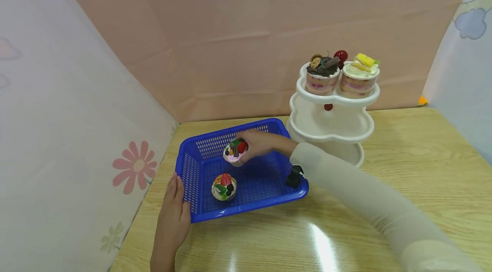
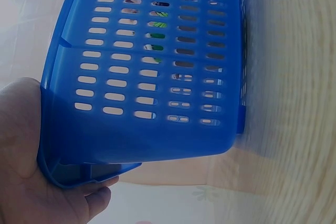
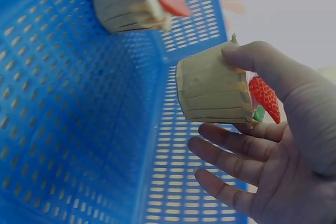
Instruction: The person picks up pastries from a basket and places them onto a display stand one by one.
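My right hand (image 1: 258, 144) pinches a fruit-topped cupcake (image 3: 215, 87) between thumb and fingers, above the inside of a blue plastic basket (image 1: 246, 209). This cupcake has a pleated paper-like case, and a strawberry shows on top. In the right wrist view it is tipped sideways, with the other fingers spread below it. A second fruit-topped cupcake (image 1: 224, 187) sits on the basket floor, nearer the front left. My left hand (image 1: 174, 212) rests against the basket's left rim with its fingers mostly straight; in the left wrist view it touches the rim at a corner.
A white three-tier stand (image 1: 330, 124) is behind the basket on the right. Its top tier bears a chocolate-topped dessert cup (image 1: 322, 83) and a cream dessert cup with yellow fruit (image 1: 359, 80). A small black device (image 1: 294, 176) is below my right forearm. A wall stands behind the wooden table (image 1: 415, 156).
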A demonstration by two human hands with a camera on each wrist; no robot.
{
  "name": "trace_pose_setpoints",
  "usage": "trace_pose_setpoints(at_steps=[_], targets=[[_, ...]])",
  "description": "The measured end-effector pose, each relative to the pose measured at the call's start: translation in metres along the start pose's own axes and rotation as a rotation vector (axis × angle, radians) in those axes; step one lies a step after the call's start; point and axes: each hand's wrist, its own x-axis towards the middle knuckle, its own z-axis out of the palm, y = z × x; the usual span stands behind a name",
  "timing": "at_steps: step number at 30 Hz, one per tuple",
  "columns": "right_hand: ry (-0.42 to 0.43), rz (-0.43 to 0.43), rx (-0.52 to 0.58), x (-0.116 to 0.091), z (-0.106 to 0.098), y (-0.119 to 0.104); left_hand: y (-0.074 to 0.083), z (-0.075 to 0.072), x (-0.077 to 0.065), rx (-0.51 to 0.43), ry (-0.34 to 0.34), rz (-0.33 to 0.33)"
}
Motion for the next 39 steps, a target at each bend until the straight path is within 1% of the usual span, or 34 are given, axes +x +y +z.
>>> trace_pose_setpoints(at_steps=[10, 15, 18, 22, 27, 34, 39], targets=[[0.084, -0.023, 0.009, -0.018, -0.022, -0.011, 0.000, 0.000, 0.000, -0.001, 0.008, 0.006], [0.109, 0.001, 0.009, -0.030, -0.030, -0.014, 0.000, -0.001, 0.000, -0.003, 0.010, 0.013], [0.132, 0.002, 0.009, -0.039, -0.033, -0.014, -0.001, 0.000, 0.000, -0.013, 0.028, 0.026], [0.168, 0.000, 0.002, -0.050, -0.035, -0.012, -0.004, 0.002, -0.001, -0.023, 0.042, 0.037], [0.203, 0.003, 0.040, -0.062, -0.036, -0.007, -0.006, 0.004, -0.002, -0.017, 0.053, 0.048], [0.240, 0.002, 0.083, -0.080, -0.036, -0.003, -0.003, 0.002, -0.003, -0.027, 0.055, 0.056], [0.287, 0.011, 0.102, -0.090, -0.037, -0.002, -0.001, 0.000, -0.003, -0.033, 0.055, 0.059]])
